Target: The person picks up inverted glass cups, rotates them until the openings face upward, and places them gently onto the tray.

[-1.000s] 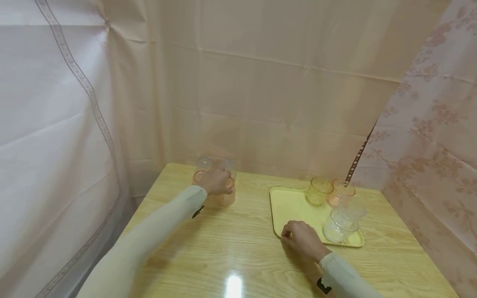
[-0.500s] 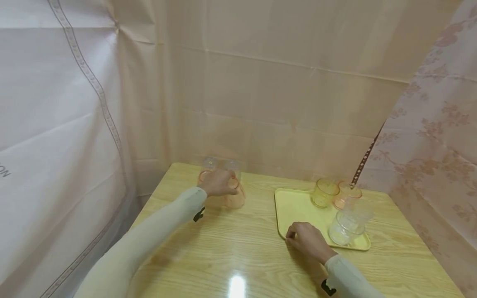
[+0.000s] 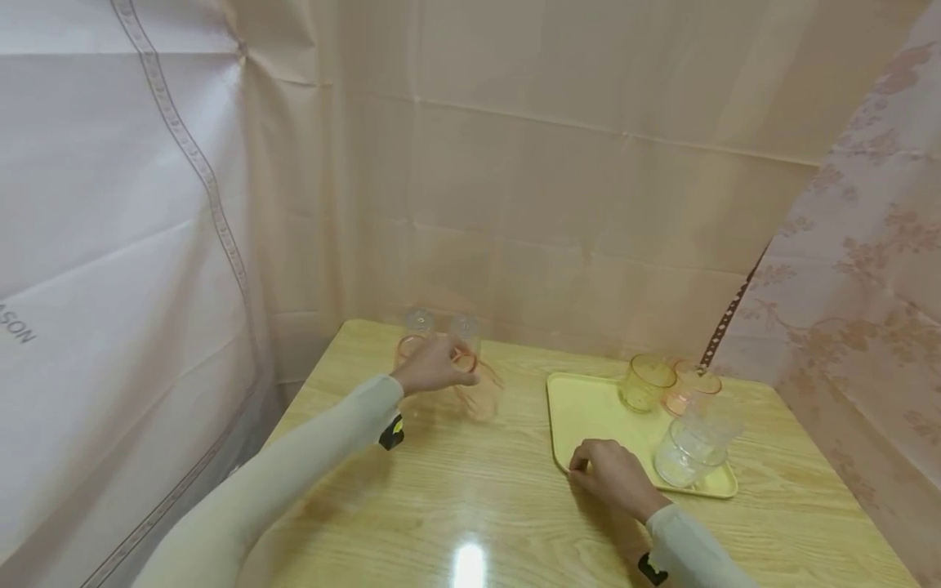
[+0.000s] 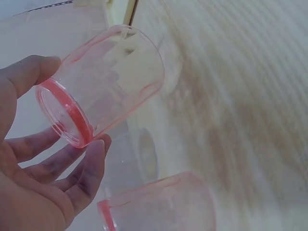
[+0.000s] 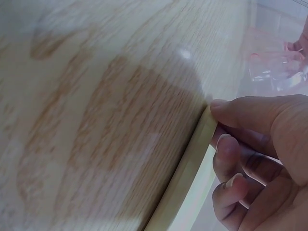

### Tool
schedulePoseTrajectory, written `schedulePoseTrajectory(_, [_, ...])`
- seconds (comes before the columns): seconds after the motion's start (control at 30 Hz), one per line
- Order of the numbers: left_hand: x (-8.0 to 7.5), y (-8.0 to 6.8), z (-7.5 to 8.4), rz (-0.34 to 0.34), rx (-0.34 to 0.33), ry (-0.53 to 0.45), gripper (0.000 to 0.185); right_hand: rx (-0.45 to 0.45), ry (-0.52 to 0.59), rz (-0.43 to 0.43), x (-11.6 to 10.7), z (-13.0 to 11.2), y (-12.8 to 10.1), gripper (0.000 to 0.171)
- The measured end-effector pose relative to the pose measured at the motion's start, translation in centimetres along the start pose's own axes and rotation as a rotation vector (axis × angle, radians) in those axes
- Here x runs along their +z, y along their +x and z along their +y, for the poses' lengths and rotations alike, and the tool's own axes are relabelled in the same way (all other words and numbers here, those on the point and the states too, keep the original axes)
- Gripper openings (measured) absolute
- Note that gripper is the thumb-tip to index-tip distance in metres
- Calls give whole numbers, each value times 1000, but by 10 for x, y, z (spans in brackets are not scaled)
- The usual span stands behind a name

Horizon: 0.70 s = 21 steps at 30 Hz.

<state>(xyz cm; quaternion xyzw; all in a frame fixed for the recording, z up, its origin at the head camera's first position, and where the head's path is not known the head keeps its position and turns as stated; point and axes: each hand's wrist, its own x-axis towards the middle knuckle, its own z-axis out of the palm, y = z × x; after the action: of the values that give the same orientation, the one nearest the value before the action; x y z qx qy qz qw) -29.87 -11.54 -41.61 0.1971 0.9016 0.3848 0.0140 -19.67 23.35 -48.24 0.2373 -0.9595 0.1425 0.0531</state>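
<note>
My left hand (image 3: 434, 365) grips a clear pink-tinted cup (image 4: 113, 72) by its thick pink-ringed end. The cup tilts, its wide end pointing right, away from the palm. Another pink cup (image 3: 408, 347) stands just left of it, partly hidden by the hand, and shows at the bottom of the left wrist view. Behind the hand are two colourless cups (image 3: 419, 320). On the right, thumb and fingers of my right hand (image 3: 610, 474) pinch the near left corner of a yellow tray (image 3: 588, 408); its rim (image 5: 187, 178) runs to the fingertips in the right wrist view.
At the tray's back right stand a yellow cup (image 3: 647, 384) and a pink cup (image 3: 691, 388). Clear cups (image 3: 687, 457) overlap at its front right. The wooden table (image 3: 441, 490) meets hanging cloth (image 3: 515, 204) at the back and sides.
My left hand has taken the pink cup away from its neighbour, moving slightly right, and the cup has tipped to the right. The right hand stays at the tray corner. The head view has shifted a little.
</note>
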Motion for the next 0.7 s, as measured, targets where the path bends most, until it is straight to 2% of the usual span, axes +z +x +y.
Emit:
schedulePoseTrajectory(0.1, [1, -4, 0, -10, -21, -77, 52, -4, 0, -3, -1, 0, 0, 18])
schedulePoseTrajectory(0.23, [2, -10, 1, -24, -27, -136, 41, -1, 8, -10, -3, -1, 0, 18])
schedulePoseTrajectory(0.33, [3, -13, 2, -38, -30, -167, 38, -3, 14, -11, -4, -2, -1, 19])
schedulePoseTrajectory(0.53, [8, -17, -1, -72, -44, -231, 44, -7, 10, -4, -3, -1, -1, 20])
schedulePoseTrajectory(0.7, [11, -21, -1, -77, -72, -245, 54, -17, 1, 7, -2, -1, -1, 19])
